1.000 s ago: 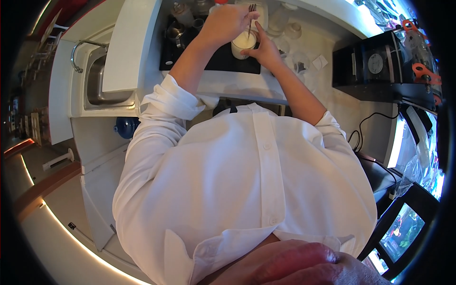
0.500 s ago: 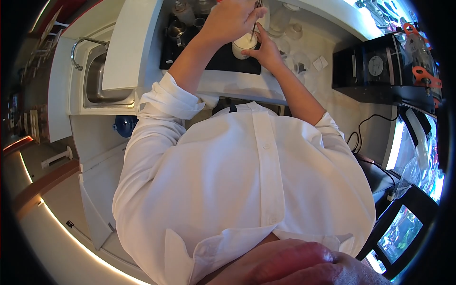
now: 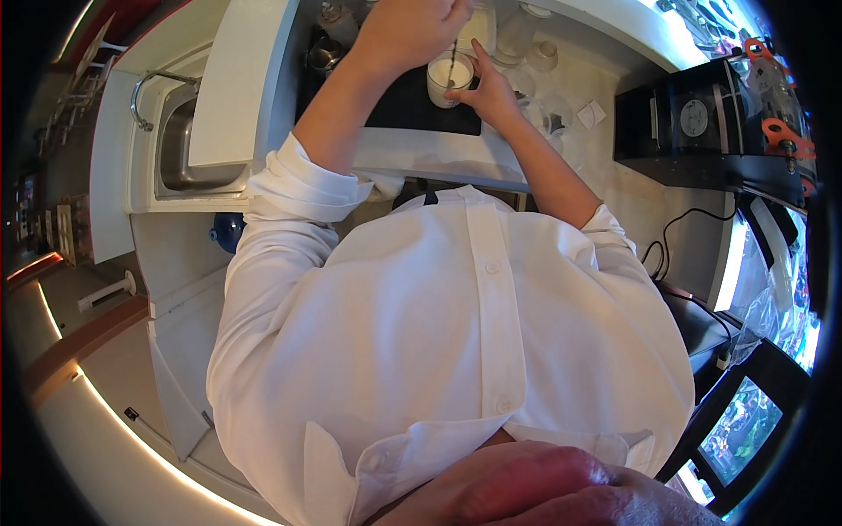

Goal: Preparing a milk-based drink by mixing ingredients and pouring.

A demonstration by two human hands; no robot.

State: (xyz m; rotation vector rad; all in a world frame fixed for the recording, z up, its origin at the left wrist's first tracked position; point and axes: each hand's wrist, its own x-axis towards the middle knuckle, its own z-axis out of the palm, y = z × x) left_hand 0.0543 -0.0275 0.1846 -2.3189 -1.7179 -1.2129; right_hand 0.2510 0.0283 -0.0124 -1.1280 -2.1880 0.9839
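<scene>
**White cup steadied and stirred on the dark mat**

I watched both forearms reach forward over the counter. My left hand point(image 3: 412, 31) was closed on a thin stirrer point(image 3: 451, 63) standing in the white cup point(image 3: 450, 81); my right hand point(image 3: 488, 88) wrapped the cup's side on the dark mat point(image 3: 412, 110).

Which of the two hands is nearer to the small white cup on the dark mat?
The right hand. It touches the side of the white cup and steadies it. The left hand is above the cup, apart from it, holding a thin utensil that dips inside.
</scene>
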